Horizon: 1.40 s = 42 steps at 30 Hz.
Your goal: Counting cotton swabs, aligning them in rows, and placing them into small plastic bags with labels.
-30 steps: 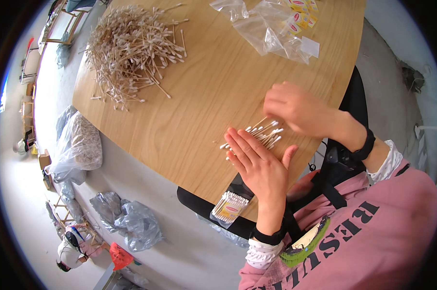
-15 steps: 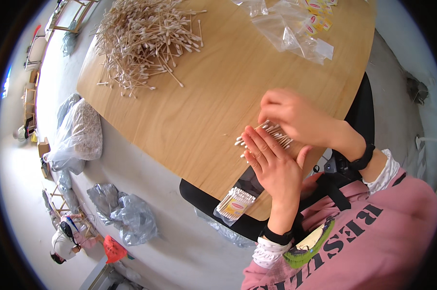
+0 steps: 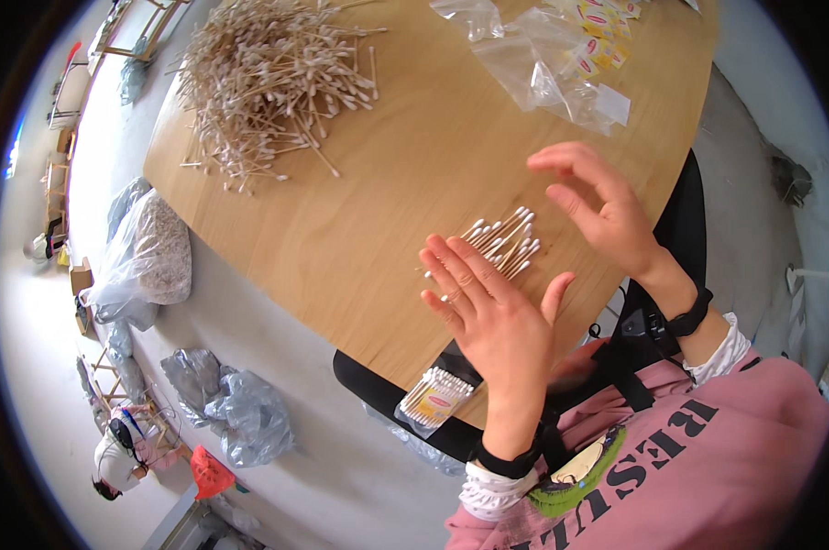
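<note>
A small bunch of cotton swabs [image 3: 510,240] with wooden sticks and white tips lies on the wooden table [image 3: 359,247]. My left hand [image 3: 492,307] rests flat over the near-left part of that bunch, fingers stretched out and thumb apart, hiding some of the sticks. To the right, my right hand [image 3: 598,202] is raised a little away from the swabs, fingers curved and parted, with nothing between them. By the table's near edge, below my left hand, stands a filled pack of swabs [image 3: 437,398] with a yellow label.
A big heap of loose swabs [image 3: 268,87] covers the far left of the table. Clear plastic bags [image 3: 543,69] and yellow labels [image 3: 602,50] lie at the far right. Bags [image 3: 249,412] sit on the floor at left; a person [image 3: 121,454] is beyond.
My right hand has lifted off the swabs and moved up and right, its fingers opening. The left hand has shifted slightly left, and more of the bunch shows.
</note>
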Each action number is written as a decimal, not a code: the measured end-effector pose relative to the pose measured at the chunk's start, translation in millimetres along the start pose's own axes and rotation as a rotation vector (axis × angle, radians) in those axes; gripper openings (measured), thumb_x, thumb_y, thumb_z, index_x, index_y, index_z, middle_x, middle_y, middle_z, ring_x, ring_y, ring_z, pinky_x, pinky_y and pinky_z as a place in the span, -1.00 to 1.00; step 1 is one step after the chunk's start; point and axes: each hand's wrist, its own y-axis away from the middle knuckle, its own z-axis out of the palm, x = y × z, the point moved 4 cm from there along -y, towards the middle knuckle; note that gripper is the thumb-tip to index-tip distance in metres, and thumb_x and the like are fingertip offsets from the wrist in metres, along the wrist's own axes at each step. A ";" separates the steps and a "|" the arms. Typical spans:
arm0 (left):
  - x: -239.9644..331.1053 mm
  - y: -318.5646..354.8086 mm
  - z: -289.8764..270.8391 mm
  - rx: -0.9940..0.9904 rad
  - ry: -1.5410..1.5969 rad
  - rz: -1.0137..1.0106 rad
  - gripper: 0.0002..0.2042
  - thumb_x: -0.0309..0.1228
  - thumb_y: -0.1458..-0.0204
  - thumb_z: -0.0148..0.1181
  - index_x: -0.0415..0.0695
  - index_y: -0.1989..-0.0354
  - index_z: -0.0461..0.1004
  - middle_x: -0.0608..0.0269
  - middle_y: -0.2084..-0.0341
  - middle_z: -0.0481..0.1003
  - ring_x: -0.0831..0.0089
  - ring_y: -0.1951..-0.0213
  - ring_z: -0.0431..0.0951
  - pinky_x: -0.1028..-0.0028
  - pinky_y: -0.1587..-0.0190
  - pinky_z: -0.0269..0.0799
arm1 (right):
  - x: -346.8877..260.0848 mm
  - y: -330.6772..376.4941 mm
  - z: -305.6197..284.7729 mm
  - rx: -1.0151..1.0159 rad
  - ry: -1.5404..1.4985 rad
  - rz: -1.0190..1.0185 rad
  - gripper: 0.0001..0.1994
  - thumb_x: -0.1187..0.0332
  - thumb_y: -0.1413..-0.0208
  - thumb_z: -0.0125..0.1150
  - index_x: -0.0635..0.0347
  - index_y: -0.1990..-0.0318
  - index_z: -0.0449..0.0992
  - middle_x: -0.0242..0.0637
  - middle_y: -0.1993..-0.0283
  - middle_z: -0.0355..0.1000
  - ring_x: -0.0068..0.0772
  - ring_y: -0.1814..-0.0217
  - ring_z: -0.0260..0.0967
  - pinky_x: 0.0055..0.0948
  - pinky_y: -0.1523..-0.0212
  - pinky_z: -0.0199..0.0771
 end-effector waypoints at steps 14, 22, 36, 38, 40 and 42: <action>-3.6 9.7 24.6 -0.045 -0.076 0.069 0.18 0.38 0.00 0.01 -0.52 -0.43 -0.23 -0.33 -0.46 -0.21 -0.10 -0.51 -0.27 0.00 -0.48 -0.34 | 5.5 5.0 10.4 -0.332 0.237 -0.378 -0.87 0.55 0.07 0.25 0.22 0.31 0.54 -0.32 0.24 0.42 -0.21 0.10 0.35 -0.31 0.08 0.43; -4.6 9.4 26.5 -0.030 -0.060 0.065 0.18 0.37 -0.01 0.01 -0.52 -0.43 -0.23 -0.35 -0.46 -0.20 -0.12 -0.50 -0.26 0.00 -0.48 -0.34 | 8.4 5.0 -2.8 -0.357 0.335 -0.397 -0.90 0.54 0.05 0.25 0.22 0.34 0.50 -0.30 0.25 0.42 -0.18 0.09 0.35 -0.29 0.10 0.43; -1.6 26.3 21.1 -0.011 0.064 -0.031 0.17 0.29 -0.04 0.12 -0.51 -0.43 -0.30 -0.35 -0.46 -0.24 -0.11 -0.51 -0.34 0.00 -0.47 -0.42 | -19.9 -20.7 55.7 -0.519 0.311 -0.391 -0.94 0.44 -0.02 0.25 0.15 0.32 0.58 -0.30 0.30 0.45 -0.24 0.16 0.40 -0.32 0.08 0.36; -9.2 28.0 14.2 -0.003 0.049 -0.051 0.17 0.33 -0.03 0.07 -0.52 -0.43 -0.26 -0.35 -0.46 -0.24 -0.11 -0.51 -0.32 0.00 -0.47 -0.46 | -18.1 -21.7 45.4 -0.407 0.295 -0.407 -0.91 0.43 -0.04 0.25 0.15 0.29 0.59 -0.29 0.28 0.47 -0.24 0.13 0.41 -0.31 0.04 0.35; -12.5 26.5 11.3 0.004 0.043 -0.071 0.18 0.37 -0.02 0.03 -0.53 -0.42 -0.23 -0.35 -0.46 -0.24 -0.10 -0.51 -0.31 0.00 -0.47 -0.51 | -17.6 -19.1 29.2 -0.300 0.284 -0.418 -0.89 0.43 -0.05 0.25 0.15 0.26 0.60 -0.29 0.26 0.48 -0.24 0.11 0.42 -0.29 0.01 0.34; -10.6 21.9 12.3 -0.054 -0.053 -0.028 0.20 0.38 0.00 0.05 -0.53 -0.43 -0.27 -0.34 -0.47 -0.25 -0.11 -0.51 -0.31 -0.01 -0.47 -0.53 | -15.3 -18.1 7.7 -0.163 0.331 -0.267 -0.84 0.41 -0.07 0.27 0.14 0.18 0.61 -0.30 0.18 0.52 -0.25 0.04 0.43 -0.28 -0.07 0.31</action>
